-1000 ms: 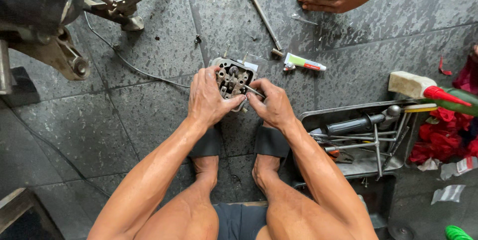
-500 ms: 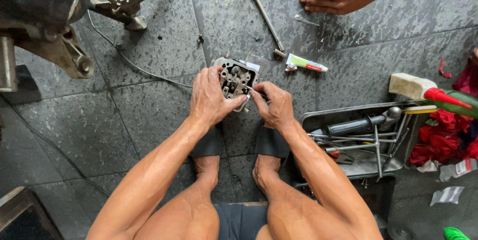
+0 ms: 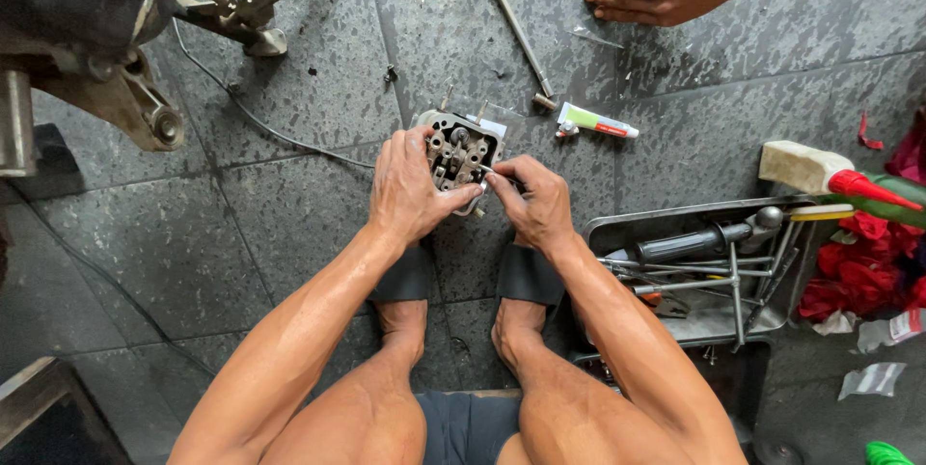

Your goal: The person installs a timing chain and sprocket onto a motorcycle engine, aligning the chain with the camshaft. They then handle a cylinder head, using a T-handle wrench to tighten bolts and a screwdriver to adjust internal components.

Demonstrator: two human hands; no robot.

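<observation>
On the dark speckled stone floor [image 3: 289, 224], our left hand [image 3: 410, 190] wraps the grey cast-metal engine head [image 3: 461, 149] closed-fingered, while our right hand [image 3: 535, 203] pinches a small part at its edge. It looks heavy, rigid and greasy; the outer casting seems the safest hold.

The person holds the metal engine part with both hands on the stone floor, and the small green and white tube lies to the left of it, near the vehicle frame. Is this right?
Not quite. In the head view the left hand and right hand do hold the metal engine part on the stone floor, but the green and white tube lies to its right, away from the vehicle frame.
</observation>
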